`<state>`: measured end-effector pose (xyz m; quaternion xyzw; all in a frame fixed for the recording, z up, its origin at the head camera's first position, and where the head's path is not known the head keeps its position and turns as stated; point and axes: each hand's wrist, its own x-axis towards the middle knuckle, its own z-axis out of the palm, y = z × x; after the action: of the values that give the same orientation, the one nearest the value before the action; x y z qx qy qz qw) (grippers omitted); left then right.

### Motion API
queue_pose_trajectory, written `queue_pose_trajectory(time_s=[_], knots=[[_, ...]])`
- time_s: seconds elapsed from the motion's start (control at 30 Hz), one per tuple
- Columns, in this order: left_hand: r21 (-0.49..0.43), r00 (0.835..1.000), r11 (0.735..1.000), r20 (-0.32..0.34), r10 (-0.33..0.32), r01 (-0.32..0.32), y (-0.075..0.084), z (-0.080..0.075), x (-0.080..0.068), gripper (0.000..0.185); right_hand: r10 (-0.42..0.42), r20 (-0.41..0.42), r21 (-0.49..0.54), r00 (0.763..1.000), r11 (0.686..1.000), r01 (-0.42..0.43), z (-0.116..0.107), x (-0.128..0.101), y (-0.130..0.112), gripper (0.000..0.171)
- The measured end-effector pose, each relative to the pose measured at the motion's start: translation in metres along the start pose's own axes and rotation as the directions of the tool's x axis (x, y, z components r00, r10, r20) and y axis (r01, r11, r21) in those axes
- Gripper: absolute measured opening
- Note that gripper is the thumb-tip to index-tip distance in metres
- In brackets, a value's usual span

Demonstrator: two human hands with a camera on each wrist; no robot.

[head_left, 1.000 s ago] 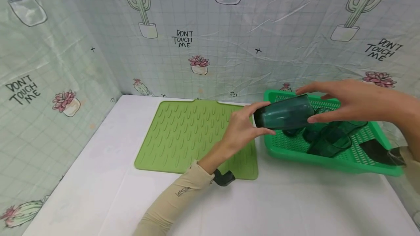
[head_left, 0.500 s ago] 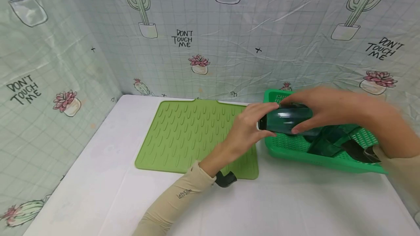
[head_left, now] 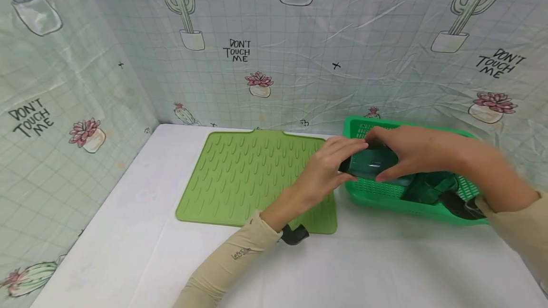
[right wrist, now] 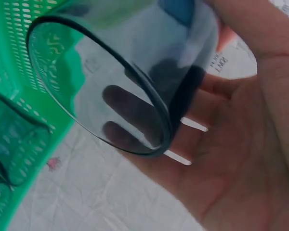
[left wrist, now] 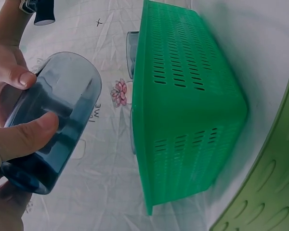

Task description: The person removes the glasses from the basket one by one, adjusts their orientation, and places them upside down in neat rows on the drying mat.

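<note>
Glass (head_left: 371, 163) right of frame centre, axis roughly crosswise; left hand's (head_left: 327, 165) grip clasps base, right hand's (head_left: 411, 151) grips rim end.

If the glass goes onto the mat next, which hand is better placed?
Likely the left hand, nearer the mat and gripping the base end of the glass; the right hand is farther right, by the basket.
</note>
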<state>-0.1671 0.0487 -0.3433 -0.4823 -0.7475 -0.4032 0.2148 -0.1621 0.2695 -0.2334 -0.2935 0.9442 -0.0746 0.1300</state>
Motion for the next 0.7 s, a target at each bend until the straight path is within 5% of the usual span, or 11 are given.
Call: queue_pose_trajectory(time_s=[0.27, 0.4, 0.5, 0.57, 0.7], knots=[[0.105, 0.998, 0.993, 0.029, 0.059, -0.062, -0.005, -0.003, 0.0, 0.068, -0.048, -0.211, -0.096, 0.976, 0.995, 0.028, 0.015, -0.004, -0.001, 0.073], [-0.006, 0.999, 1.0, 0.038, 0.017, -0.017, -0.012, -0.005, 0.001, 0.08, -0.035, -0.301, -0.139, 0.953, 0.99, -0.008, 0.022, -0.007, 0.001, 0.075], [-0.183, 0.996, 0.979, 0.033, -0.084, 0.089, -0.016, -0.006, 0.001, 0.09, -0.016, -0.354, -0.135, 0.935, 0.99, -0.034, 0.028, -0.008, 0.002, 0.076], [-0.346, 0.985, 0.923, 0.017, -0.173, 0.168, -0.016, -0.006, 0.0, 0.089, 0.007, -0.386, -0.109, 0.923, 0.993, -0.053, 0.031, -0.008, 0.002, 0.076], [-0.666, 0.949, 0.71, -0.013, -0.316, 0.228, -0.019, -0.007, -0.002, 0.08, 0.043, -0.448, -0.037, 0.893, 0.997, -0.066, 0.037, -0.007, 0.001, 0.076]])
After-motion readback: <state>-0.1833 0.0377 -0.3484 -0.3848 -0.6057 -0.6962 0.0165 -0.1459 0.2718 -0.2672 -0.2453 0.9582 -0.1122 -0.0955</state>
